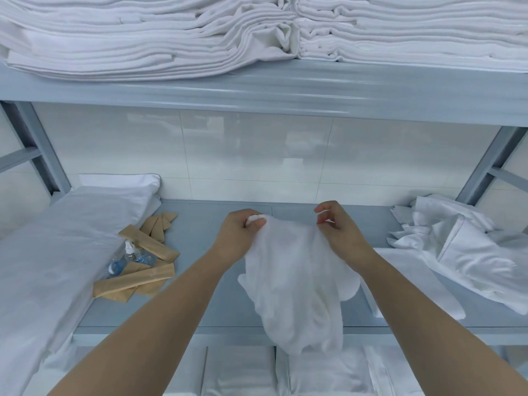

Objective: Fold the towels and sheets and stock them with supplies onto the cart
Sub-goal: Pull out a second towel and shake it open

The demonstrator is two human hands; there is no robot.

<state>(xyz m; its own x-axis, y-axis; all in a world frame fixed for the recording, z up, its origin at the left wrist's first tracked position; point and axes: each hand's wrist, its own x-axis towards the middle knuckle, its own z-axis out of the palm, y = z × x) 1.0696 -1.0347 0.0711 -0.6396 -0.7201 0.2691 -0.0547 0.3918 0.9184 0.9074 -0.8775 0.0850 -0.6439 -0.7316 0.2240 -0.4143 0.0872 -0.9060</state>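
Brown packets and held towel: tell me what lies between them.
In the head view, only bare grey shelf lies between the brown packets and the towel; the left forearm crosses nearer.

I can't see the towel (297,284) corner bunched inside my left hand (238,238); folded linen (237,372) below it runs off-frame.

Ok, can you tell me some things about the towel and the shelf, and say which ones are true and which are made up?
1. Both hands, left and right, hold the white towel. True.
2. The towel lies flat and neatly folded. False: it hangs bunched from the hands.
3. Brown paper packets lie left of the towel. True.
4. The small bottles stand on the upper shelf. False: they lie among the packets; the upper shelf carries stacked linens.
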